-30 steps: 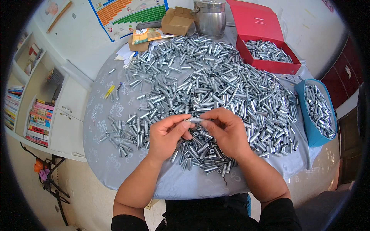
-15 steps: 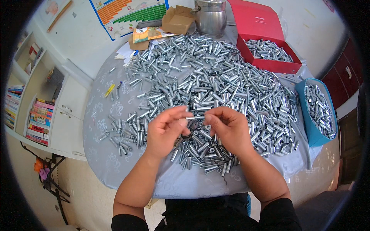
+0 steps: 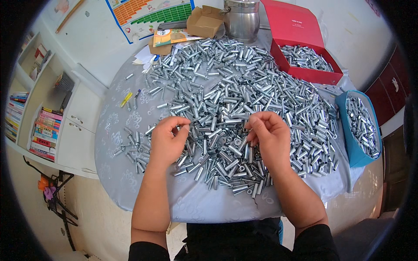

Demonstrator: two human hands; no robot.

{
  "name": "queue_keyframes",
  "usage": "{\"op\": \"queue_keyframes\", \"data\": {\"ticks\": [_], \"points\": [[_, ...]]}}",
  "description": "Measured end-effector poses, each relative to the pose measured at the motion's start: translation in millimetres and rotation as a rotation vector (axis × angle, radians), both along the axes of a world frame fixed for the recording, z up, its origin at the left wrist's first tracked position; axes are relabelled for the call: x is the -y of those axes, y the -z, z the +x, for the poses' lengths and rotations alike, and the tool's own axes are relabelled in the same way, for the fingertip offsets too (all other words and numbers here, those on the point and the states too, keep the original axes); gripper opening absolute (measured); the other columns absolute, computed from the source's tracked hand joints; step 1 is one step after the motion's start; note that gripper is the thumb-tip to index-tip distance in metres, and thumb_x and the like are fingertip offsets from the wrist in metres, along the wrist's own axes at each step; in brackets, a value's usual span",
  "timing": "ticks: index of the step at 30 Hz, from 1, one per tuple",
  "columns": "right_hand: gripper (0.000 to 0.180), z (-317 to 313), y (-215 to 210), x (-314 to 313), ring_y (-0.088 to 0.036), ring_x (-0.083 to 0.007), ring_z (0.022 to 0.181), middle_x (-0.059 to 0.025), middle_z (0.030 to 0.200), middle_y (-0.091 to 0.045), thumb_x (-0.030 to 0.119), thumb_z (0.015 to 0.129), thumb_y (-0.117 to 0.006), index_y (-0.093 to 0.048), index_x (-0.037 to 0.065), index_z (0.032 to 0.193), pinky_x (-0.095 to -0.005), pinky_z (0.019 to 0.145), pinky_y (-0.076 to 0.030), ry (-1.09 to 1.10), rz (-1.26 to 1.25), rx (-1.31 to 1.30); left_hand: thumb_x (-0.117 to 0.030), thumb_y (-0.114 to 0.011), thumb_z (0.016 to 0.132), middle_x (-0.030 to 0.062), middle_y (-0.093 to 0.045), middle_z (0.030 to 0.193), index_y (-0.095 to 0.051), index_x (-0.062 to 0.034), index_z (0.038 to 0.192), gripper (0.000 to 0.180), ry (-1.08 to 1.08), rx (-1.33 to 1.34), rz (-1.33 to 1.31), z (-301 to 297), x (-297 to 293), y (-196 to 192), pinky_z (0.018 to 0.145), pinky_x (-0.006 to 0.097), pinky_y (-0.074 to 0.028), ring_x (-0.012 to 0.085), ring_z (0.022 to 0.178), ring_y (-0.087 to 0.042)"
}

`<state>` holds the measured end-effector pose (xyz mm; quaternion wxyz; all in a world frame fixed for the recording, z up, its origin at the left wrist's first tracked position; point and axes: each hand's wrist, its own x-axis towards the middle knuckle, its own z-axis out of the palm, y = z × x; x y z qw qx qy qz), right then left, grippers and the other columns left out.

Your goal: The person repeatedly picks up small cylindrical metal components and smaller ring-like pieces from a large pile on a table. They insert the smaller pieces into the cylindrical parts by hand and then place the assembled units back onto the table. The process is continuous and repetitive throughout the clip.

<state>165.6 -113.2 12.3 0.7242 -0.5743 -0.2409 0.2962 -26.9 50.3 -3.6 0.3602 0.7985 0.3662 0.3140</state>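
Observation:
A broad pile of silvery metal sleeves and bolts [image 3: 222,93] covers the table in front of me. My left hand [image 3: 169,140] is over the pile's near left part, thumb and forefinger pressed together; whatever is between them is too small to make out. Farther right, my right hand [image 3: 271,138] has its fingers bent in, and a metal piece [image 3: 238,116] shows by its fingertips. Whether that piece is gripped or lies on the pile behind is unclear. Between the two hands lie loose sleeves, bolts and small round washers [image 3: 237,142].
A red box [image 3: 313,77] and a blue bin [image 3: 348,143], both full of metal parts, stand on the right. At the back are a steel pot [image 3: 241,21] and a cardboard box [image 3: 203,22]. A yellow pen-like item [image 3: 126,99] lies left on the grey tablecloth [image 3: 117,174].
My hands were close together at a slim metal piece; now they are well apart, the left moved left and the right slightly right. The view has shifted a little.

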Motion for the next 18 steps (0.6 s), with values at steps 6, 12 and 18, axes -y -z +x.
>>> {"op": "queue_keyframes", "data": {"ticks": [6, 12, 18], "points": [[0.042, 3, -3, 1, -0.067, -0.0185, 0.093, -0.0180, 0.135, -0.052, 0.003, 0.095, -0.052, -0.043, 0.001, 0.136, -0.0234, 0.066, -0.052, 0.157, 0.281, 0.029, -0.014, -0.076, 0.069, 0.0074, -0.063, 0.086, -0.071, -0.0077, 0.094, 0.026, 0.251, -0.293, 0.432, -4, 5, -17, 0.076, 0.037, -0.046, 0.0256, 0.083, -0.057], [0.026, -1, 6, 0, -0.066, -0.0144, 0.083, -0.0105, 0.114, -0.063, 0.005, 0.095, -0.053, -0.055, 0.000, 0.120, -0.0235, 0.064, -0.051, 0.007, 0.169, 0.064, -0.013, -0.071, 0.075, 0.0102, -0.063, 0.085, -0.068, -0.0064, 0.095, 0.021, 0.281, -0.347, 0.430, -1, 8, -16, 0.079, 0.040, -0.046, 0.0313, 0.086, -0.058], [0.015, -6, 5, 0, -0.057, -0.0062, 0.061, -0.0033, 0.089, -0.067, 0.010, 0.094, -0.059, -0.064, 0.001, 0.104, -0.0195, 0.053, -0.044, -0.095, 0.039, 0.030, -0.006, -0.058, 0.090, 0.0076, -0.069, 0.089, -0.063, 0.0001, 0.101, 0.013, 0.179, 0.088, -0.018, 6, 16, -10, 0.068, 0.029, -0.049, 0.0145, 0.074, -0.061]]}}
